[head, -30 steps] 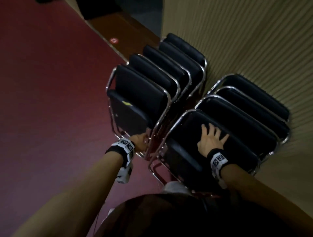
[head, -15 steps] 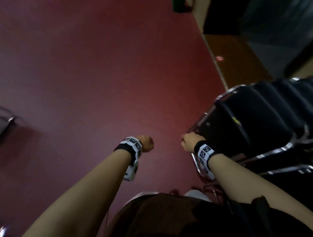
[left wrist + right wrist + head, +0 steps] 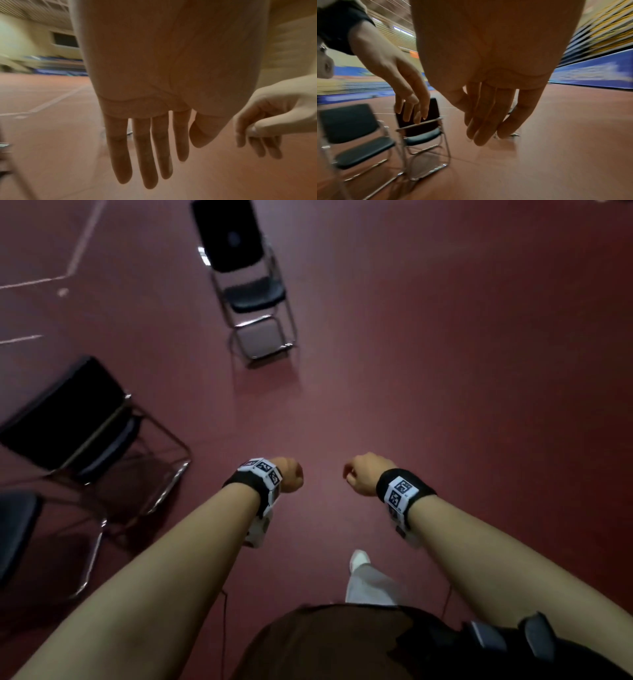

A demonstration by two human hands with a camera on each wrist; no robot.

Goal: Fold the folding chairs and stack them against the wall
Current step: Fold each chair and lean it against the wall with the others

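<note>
Three black folding chairs with chrome frames stand unfolded on the red floor. One chair (image 3: pixel 247 285) is far ahead, another chair (image 3: pixel 80 419) is nearer on the left, and a third chair (image 3: pixel 15 529) shows at the left edge. My left hand (image 3: pixel 291 475) and right hand (image 3: pixel 363 474) hang in front of me over bare floor, apart from every chair. In the left wrist view the left hand (image 3: pixel 145 155) has straight fingers and holds nothing. The right hand (image 3: pixel 488 119) hangs relaxed and empty, with two chairs (image 3: pixel 356 135) (image 3: pixel 421 125) behind the left hand (image 3: pixel 409 97).
White court lines (image 3: pixel 73 261) cross the floor at the upper left. My leg and white shoe (image 3: pixel 359 559) step forward below my hands. Blue padded barriers (image 3: pixel 594 73) and tiered seating line the far side of the hall.
I have turned away from the folded chairs stacked at the wall. Both hands left those chairs and now hang empty over open floor, facing the unfolded chairs.
</note>
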